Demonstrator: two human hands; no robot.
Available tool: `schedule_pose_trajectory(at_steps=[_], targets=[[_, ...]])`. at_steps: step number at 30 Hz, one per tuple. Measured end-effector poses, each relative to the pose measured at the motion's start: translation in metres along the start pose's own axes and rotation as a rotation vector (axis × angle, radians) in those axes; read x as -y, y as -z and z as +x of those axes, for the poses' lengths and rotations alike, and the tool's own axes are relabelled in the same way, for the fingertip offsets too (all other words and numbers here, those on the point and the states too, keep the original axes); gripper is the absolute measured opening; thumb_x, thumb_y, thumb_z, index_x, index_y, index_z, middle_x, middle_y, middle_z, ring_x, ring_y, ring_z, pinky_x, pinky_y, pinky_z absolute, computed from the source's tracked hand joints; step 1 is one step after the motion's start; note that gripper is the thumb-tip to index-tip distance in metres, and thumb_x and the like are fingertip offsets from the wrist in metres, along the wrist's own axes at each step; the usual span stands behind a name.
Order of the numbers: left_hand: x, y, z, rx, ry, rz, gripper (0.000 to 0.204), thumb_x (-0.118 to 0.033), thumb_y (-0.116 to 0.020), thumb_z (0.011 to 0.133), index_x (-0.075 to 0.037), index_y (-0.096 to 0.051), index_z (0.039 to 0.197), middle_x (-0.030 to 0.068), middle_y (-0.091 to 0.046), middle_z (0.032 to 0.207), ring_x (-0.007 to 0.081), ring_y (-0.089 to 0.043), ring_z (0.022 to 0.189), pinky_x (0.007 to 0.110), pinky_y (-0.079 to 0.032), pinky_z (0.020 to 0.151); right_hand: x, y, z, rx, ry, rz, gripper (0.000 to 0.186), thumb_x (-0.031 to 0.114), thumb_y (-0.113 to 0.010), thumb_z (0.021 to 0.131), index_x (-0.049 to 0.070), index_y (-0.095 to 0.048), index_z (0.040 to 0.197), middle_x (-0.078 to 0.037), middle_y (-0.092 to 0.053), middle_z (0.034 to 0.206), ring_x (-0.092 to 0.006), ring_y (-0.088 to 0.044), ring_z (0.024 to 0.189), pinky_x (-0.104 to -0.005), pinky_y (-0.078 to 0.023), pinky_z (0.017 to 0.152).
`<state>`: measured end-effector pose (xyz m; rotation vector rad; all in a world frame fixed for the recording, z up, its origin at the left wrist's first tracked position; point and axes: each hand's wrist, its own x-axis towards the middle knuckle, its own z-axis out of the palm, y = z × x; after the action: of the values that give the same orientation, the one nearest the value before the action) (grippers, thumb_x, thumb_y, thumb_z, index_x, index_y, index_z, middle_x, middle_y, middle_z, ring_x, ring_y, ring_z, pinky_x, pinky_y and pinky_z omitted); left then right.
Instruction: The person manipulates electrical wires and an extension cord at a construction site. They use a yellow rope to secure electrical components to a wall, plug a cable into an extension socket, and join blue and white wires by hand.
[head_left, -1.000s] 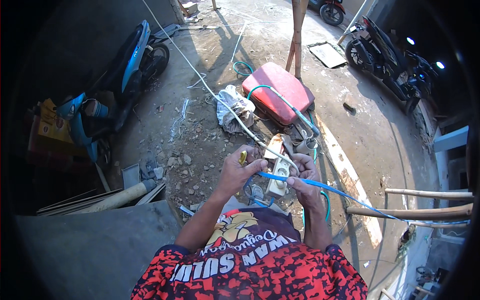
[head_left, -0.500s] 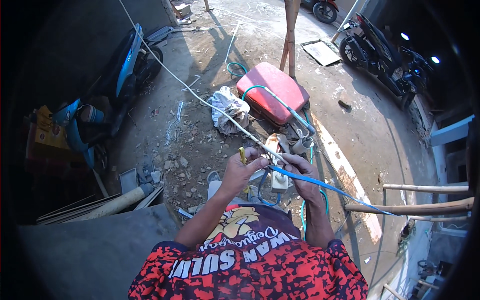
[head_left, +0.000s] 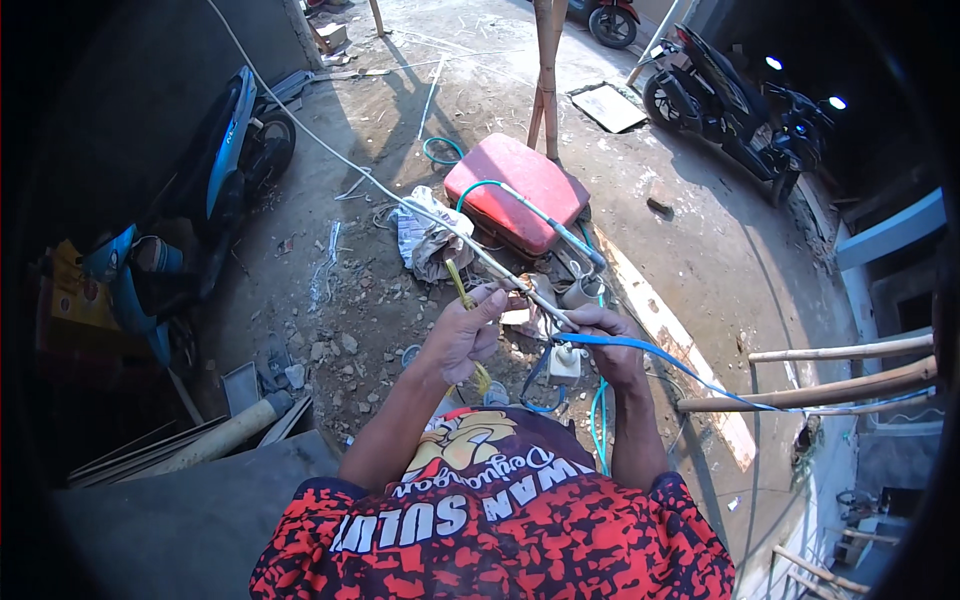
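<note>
A long thin pale rod (head_left: 430,215) slants down from the far left to my two hands. My right hand (head_left: 612,345) is closed around its near end, together with a flat blue strap (head_left: 690,375) that trails off to the right. My left hand (head_left: 468,328) is closed on a yellow cord (head_left: 458,280), which sticks up past the fingers and hangs below the palm. Its fingertips reach the rod beside a dark tie; whether they also grip that tie I cannot tell. Below the hands, a white power socket block (head_left: 566,362) lies on the ground.
A red case (head_left: 520,190) lies ahead, a green hose (head_left: 487,184) across it, beside a crumpled sack (head_left: 430,240). Motorcycles stand left (head_left: 225,150) and right (head_left: 735,110). A plank (head_left: 680,345) and bamboo poles (head_left: 830,388) lie right; rubble covers the ground.
My left hand has turned and opened slightly away from the right, with more yellow cord showing. The right hand keeps hold at the rod's end. The whole view has shifted a little.
</note>
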<state>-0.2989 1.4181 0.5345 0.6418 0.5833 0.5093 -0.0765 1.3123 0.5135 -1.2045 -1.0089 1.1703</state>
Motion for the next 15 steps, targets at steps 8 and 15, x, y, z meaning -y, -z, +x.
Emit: schedule_pose_trajectory(at_steps=[8,15], targets=[[0.011,-0.014,0.005,0.047,0.043,-0.087,0.029,-0.027,-0.064,0.092,-0.004,-0.058,0.109,0.0031,-0.066,0.082,0.0002,-0.033,0.042,0.018,-0.023,0.038,-0.012,0.008,-0.022,-0.056,-0.023,0.021,0.018,0.007,-0.061,0.087,-0.004,-0.067,0.101,-0.008,-0.065,0.094,-0.0145,-0.062,0.087,-0.0255,-0.049,0.078],[0.031,-0.038,0.006,-0.092,-0.23,0.262,0.024,-0.024,-0.067,0.09,-0.002,-0.064,0.098,0.0033,-0.063,0.082,0.009,-0.058,0.074,0.024,-0.047,0.067,-0.012,0.013,-0.044,-0.117,-0.017,0.128,0.03,0.021,-0.068,0.089,-0.003,-0.065,0.107,-0.005,-0.064,0.09,-0.0111,-0.06,0.081,-0.0237,-0.047,0.072]])
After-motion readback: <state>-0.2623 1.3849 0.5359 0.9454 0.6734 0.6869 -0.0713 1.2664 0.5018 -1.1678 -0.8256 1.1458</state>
